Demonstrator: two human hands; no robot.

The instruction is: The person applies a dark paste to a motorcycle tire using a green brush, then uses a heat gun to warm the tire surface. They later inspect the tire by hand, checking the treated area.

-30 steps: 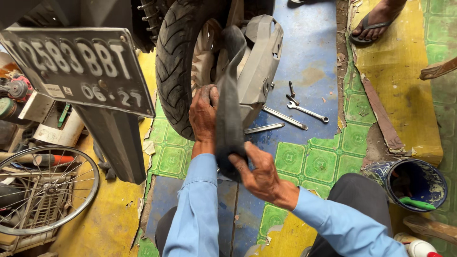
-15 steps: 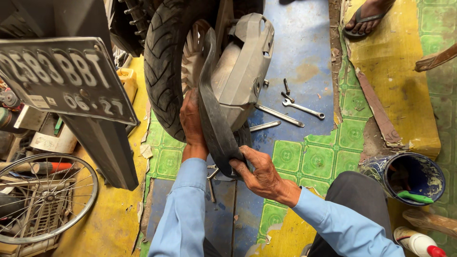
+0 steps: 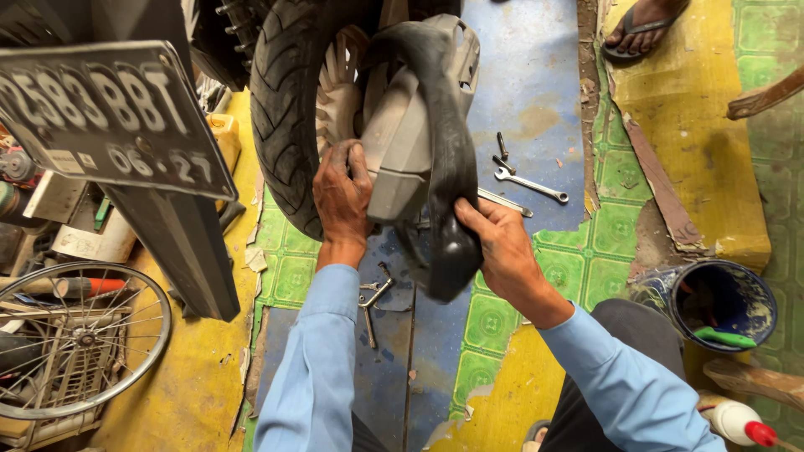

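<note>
Head view shows your left hand (image 3: pixel 342 194) pressed open-fingered against the rear tyre (image 3: pixel 285 109), right hand (image 3: pixel 494 247) gripping the black inner tube (image 3: pixel 448 151) draped over the engine cover (image 3: pixel 402 151); feeding it in likely needs slack.

The black inner tube (image 3: pixel 448 167) has been raised from a bunched fold in front of the tyre (image 3: pixel 289 109) and is now looped over the top of the grey engine cover (image 3: pixel 402 151). The left hand (image 3: pixel 342 197) has been shifted off the tube onto the cover's lower edge beside the wheel. The right hand (image 3: pixel 498 247) has been moved up and is closed on the tube's lower bend.
</note>
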